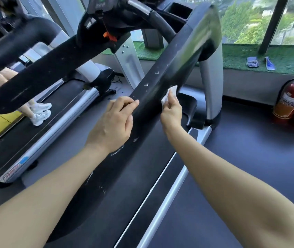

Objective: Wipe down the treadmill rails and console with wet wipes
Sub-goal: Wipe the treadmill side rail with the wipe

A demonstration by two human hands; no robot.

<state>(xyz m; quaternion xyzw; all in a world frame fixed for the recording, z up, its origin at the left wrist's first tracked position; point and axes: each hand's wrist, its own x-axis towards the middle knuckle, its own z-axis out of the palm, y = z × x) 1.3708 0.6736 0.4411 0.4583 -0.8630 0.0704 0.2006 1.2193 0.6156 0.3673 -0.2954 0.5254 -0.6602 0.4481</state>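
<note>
I see the black rail (pixel 162 76) running lengthwise up toward the console; my left hand (pixel 115 122) rests flat against its side, my right hand (pixel 172 113) pinches a white wipe (pixel 169 94) against it.

1 head-worn view looks forward and down, close over the rail (pixel 160 86).

One wet wipe (pixel 170 94) sits pinched in my right fingers (pixel 173 104). Beyond them: two treadmills (pixel 40 129), two fire extinguishers (pixel 291 101), two white sneakers (pixel 40 113).
</note>
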